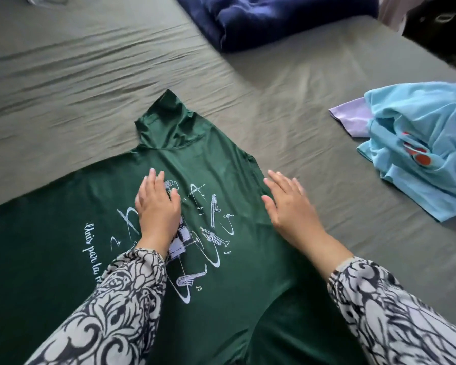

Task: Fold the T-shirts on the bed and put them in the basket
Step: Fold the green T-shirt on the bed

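Two hands lie flat on the green T-shirt [221, 159], which is spread print-side up on the bed [63, 75] directly before the person. The left hand [157, 204] rests palm down on the white instrument print near the middle of the green T-shirt, fingers straight and together, holding nothing. The right hand [287, 204] lies flat at the right edge of the green T-shirt, fingers extended, gripping nothing.

Judgement: the step in hand is smoothing the garment before the first fold; no fold is yet made. One sleeve points away from the person, rumpled at its tip. The next move calls for taking hold of a side edge or sleeve and carrying it across the print toward the middle line, keeping the cloth taut.

To the right of the green T-shirt, well apart from it, a light blue T-shirt [419, 143] lies crumpled over a lilac garment [353, 119], both unfolded. Beyond the green T-shirt lies a dark blue fabric [274, 19]. No basket is in view.
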